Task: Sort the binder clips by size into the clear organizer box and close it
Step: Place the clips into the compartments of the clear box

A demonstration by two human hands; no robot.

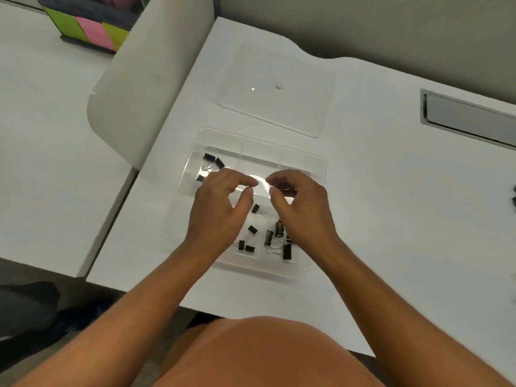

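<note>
The clear organizer box (318,163) sits open on the white table in front of me. Black binder clips lie in three of its compartments: a few at the far left (212,161), small ones at the near middle (252,229), and larger ones at the near right (287,251). My left hand (220,210) and my right hand (301,208) hover side by side over the middle of the box. Their fingers are loosely curled, with thumb and forefinger slightly apart and nothing visible between them. The clear lid (276,88) lies flat on the table behind the box.
More black clips (514,195) show at the right edge of the view. A grey cable slot (469,113) is set into the table at the far right. A white chair back (145,79) stands to the left, and a box with green and pink panels (89,32) at the far left.
</note>
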